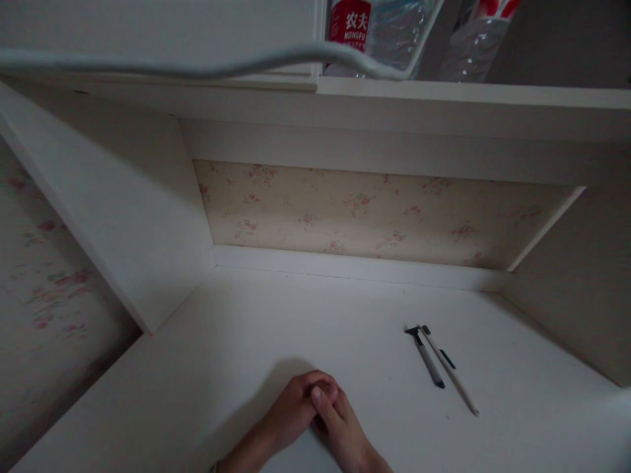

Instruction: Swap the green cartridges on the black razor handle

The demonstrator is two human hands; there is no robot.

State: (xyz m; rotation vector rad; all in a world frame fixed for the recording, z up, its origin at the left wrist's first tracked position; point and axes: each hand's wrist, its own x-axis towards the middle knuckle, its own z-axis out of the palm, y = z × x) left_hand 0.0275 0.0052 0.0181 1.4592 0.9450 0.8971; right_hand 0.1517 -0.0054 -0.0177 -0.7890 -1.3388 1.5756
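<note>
My left hand [292,408] and my right hand [341,426] are clasped together over the white desk [236,328], near its front. Both sets of fingers are closed around each other. The right thumb lies across the front, and no object shows between the palms, though their inner sides are hidden. To the right of the hands, apart from them, lie a grey and black pen-like tool [430,362] with a crosswise dark head and a slim pale stick [461,392]. A small dark green piece [447,359] shows beside the stick.
Above the desk runs a shelf [473,95] holding clear plastic bottles, one with a red label [349,25]. A pale cable [207,68] hangs across its front. Side panels [142,217] bound the desk, and floral wallpaper [340,210] covers the back.
</note>
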